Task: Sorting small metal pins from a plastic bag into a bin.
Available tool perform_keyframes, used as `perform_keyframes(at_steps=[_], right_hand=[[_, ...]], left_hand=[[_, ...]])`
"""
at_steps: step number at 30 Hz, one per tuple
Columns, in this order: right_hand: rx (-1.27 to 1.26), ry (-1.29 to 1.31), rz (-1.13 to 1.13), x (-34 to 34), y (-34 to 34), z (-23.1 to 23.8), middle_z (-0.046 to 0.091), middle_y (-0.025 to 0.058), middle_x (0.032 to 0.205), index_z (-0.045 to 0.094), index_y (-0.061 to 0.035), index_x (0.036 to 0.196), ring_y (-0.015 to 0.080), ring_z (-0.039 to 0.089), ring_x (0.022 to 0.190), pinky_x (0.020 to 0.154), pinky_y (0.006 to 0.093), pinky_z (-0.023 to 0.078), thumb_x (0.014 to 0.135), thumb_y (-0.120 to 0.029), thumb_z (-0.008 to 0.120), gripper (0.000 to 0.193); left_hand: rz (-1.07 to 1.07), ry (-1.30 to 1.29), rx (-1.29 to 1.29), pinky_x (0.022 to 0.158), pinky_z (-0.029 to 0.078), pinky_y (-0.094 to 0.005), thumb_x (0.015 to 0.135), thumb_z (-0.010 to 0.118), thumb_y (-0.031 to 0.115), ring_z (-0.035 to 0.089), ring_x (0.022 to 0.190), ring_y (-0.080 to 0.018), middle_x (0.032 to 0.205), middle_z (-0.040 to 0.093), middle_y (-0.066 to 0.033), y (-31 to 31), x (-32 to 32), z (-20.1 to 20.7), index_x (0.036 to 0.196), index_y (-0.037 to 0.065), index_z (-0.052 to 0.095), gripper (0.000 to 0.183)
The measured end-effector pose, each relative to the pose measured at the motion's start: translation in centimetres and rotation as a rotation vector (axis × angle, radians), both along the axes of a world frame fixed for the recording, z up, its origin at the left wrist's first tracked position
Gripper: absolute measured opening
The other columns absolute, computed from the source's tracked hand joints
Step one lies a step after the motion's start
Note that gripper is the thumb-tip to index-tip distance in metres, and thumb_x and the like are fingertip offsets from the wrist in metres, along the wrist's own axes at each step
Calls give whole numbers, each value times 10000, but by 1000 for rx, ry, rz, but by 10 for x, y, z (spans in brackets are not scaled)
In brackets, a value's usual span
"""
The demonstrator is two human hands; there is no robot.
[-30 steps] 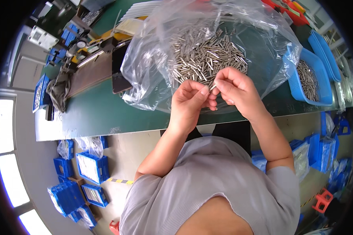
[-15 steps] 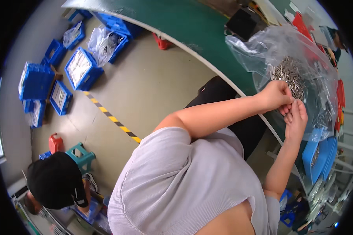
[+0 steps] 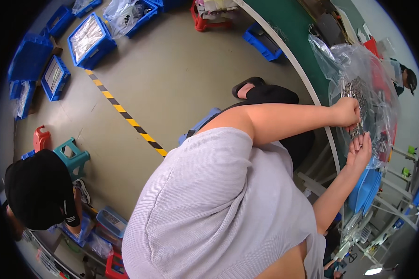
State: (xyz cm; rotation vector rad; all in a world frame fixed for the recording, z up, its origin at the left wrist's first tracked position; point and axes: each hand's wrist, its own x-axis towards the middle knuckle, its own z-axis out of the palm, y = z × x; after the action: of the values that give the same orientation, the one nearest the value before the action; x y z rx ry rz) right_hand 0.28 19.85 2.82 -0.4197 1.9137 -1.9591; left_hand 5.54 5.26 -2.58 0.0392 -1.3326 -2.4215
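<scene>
Your left hand (image 3: 347,113) was closed on small metal pins (image 3: 354,91) at 3 o'clock, inside the clear plastic bag (image 3: 375,100) on the green table (image 3: 302,35). Your right hand (image 3: 361,149) lay just below, fingers loosely curled; whether it pinched anything, I cannot tell.

I am looking into a factory assembly floor: blue parts bins (image 3: 86,39) crowd the upper left, yellow-black hazard tape (image 3: 125,116) crosses the grey concrete floor, and a green workbench (image 3: 302,35) at upper right carries a clear bag of small metal parts (image 3: 363,93).
</scene>
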Motion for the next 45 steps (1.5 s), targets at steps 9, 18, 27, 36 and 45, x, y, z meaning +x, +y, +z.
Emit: perform_keyframes(at_steps=[9, 18, 27, 36, 45], right_hand=[[115, -31, 60, 17, 43, 18, 359, -78, 599, 530, -67, 905, 8, 308, 461, 395, 165, 203, 886, -173, 584, 120], [707, 710, -537, -121, 219, 65, 473, -67, 662, 634, -82, 936, 13, 328, 518, 428, 188, 237, 865, -292, 619, 222], [998, 618, 53, -187, 223, 29, 603, 76, 1065, 560, 2, 1163, 168, 546, 970, 883, 279, 408, 888, -135, 546, 308], [1086, 931, -287, -162, 193, 23, 617, 151, 1082, 547, 4, 1158, 235, 595, 974, 860, 308, 444, 894, -232, 548, 355], [821, 1130, -596, -82, 158, 0, 634, 106, 981, 629, -29, 1051, 208, 594, 860, 764, 308, 469, 877, -282, 601, 308]], left_hand=[[-67, -53, 9, 560, 510, -272, 858, 606, 112, 589, 599, -153, 740, 610, -92, -11, -3, -8, 834, 6, 517, 141], [-127, 90, 150, 488, 512, -296, 817, 609, 34, 596, 537, -179, 647, 584, -102, 0, -13, -3, 796, -7, 500, 119], [-83, 54, 77, 459, 520, -296, 800, 593, 17, 616, 525, -174, 627, 598, -101, -1, -5, -9, 729, -6, 505, 116], [-104, 52, 66, 470, 513, -277, 823, 589, 26, 606, 531, -155, 635, 597, -91, 1, -7, -7, 759, 2, 500, 112], [-121, 15, 30, 486, 511, -267, 834, 591, 40, 601, 551, -142, 665, 591, -80, -6, 3, -1, 783, 5, 491, 118]])
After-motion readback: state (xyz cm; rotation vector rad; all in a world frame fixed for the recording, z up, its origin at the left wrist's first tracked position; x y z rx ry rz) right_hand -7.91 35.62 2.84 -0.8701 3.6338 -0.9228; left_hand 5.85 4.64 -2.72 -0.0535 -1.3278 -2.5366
